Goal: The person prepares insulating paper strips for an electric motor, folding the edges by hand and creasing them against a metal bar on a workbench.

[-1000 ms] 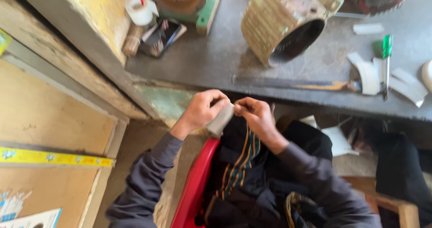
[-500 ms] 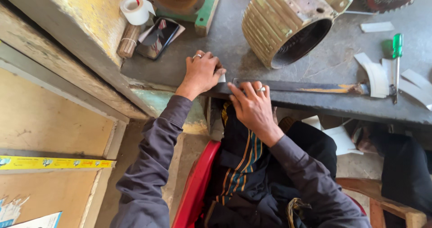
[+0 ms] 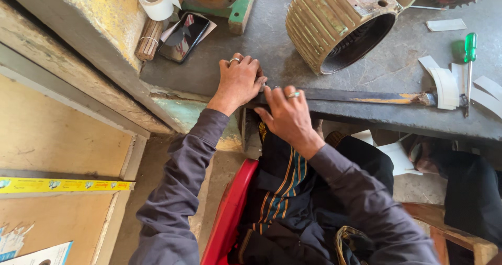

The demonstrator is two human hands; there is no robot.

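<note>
My left hand (image 3: pixel 238 82) lies knuckles up at the front edge of the grey workbench (image 3: pixel 277 50), with a ring on one finger. My right hand (image 3: pixel 287 113) is just beside it, fingertips on the left end of a long flat dark metal bar (image 3: pixel 366 96) that runs along the bench edge. A small bit of pale paper strip (image 3: pixel 261 86) shows between the two hands, pinched against the bar; most of it is hidden under the fingers. Both grey sleeves reach up from my lap.
A ribbed metal motor housing (image 3: pixel 340 24) lies on the bench behind the bar. A phone (image 3: pixel 183 35), a tape roll (image 3: pixel 155 2) and a bundle of sticks (image 3: pixel 148 46) sit at the left. Cut paper pieces (image 3: pixel 444 84) and a green screwdriver (image 3: pixel 469 55) lie right. Below me is a red seat (image 3: pixel 230 212).
Both hands rose from in front of my chest, where they held the pale strip, up to the bench edge and now press it at the bar's left end.
</note>
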